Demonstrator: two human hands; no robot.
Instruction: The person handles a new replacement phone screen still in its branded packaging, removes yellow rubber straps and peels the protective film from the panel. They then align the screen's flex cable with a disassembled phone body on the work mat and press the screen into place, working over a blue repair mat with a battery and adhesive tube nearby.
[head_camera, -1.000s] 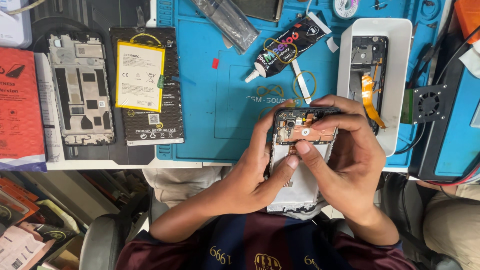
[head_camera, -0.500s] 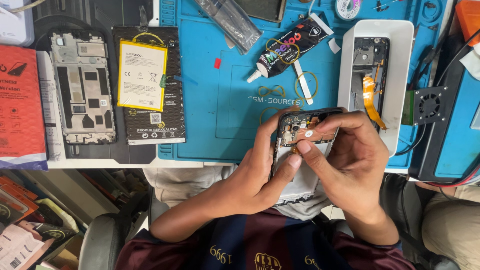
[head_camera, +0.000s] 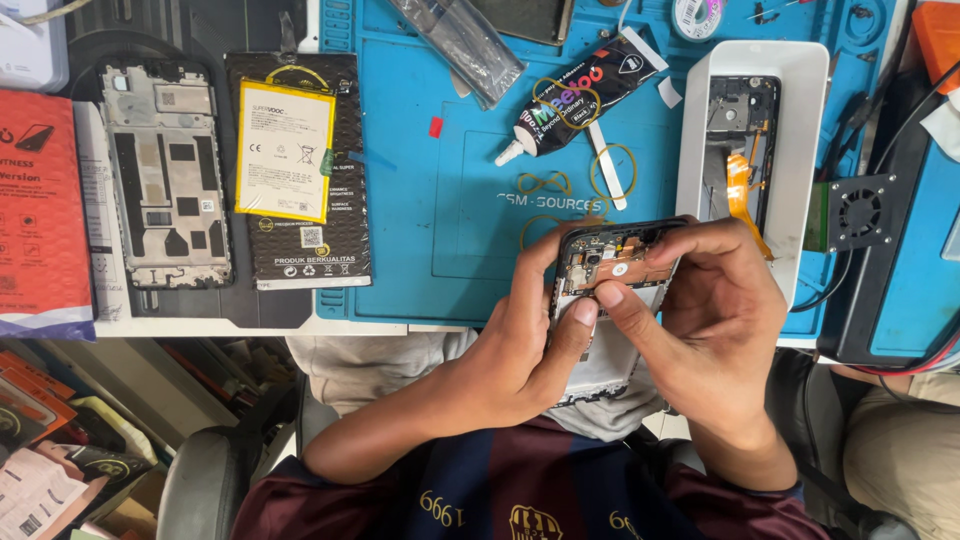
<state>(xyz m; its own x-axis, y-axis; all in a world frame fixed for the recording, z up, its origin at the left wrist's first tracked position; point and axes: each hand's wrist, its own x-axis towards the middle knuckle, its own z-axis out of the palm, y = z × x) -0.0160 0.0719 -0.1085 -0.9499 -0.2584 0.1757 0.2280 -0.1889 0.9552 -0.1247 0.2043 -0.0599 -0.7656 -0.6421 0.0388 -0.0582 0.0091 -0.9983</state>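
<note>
Left hand (head_camera: 520, 345) is gripping the left edge of the opened phone (head_camera: 610, 300), thumb lying across its lower body. Right hand (head_camera: 715, 320) is closing around the phone's right edge, its thumb tip pressing onto the exposed board near the top. Phone is being held above the near edge of the blue work mat (head_camera: 440, 200), over the person's lap. Just beyond it a black glue tube (head_camera: 575, 100) is lying tilted on the mat, with a white stick beside it. To the right, a white tray (head_camera: 800, 130) is holding another phone frame (head_camera: 740, 120). Well to the left, a yellow-labelled battery (head_camera: 285, 150) is resting on a black pack, next to a bare mid-frame (head_camera: 165, 175) on the desk (head_camera: 250, 325).
</note>
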